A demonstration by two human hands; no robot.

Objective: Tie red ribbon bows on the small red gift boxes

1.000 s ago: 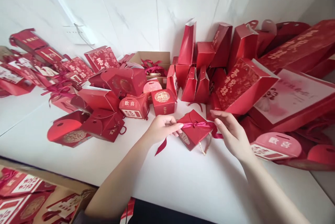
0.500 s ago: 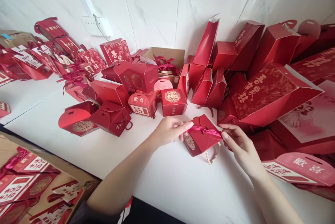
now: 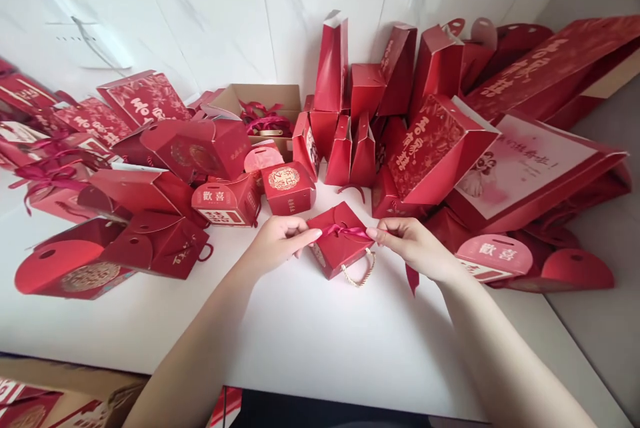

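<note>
Tying looks part done: a glossy magenta ribbon (image 3: 345, 231) is knotted over the closed red cardboard box (image 3: 341, 245) on the white tabletop (image 3: 360, 341), its ends pinched by left hand (image 3: 283, 241) and right hand (image 3: 415, 245); final tightening is probably left. Magenta ribbon coils (image 3: 265, 120) are held in the open brown cardboard carton (image 3: 289, 95) behind; printed red boxes (image 3: 30, 411) are partly seen in the lower-left brown carton (image 3: 75, 378).
</note>
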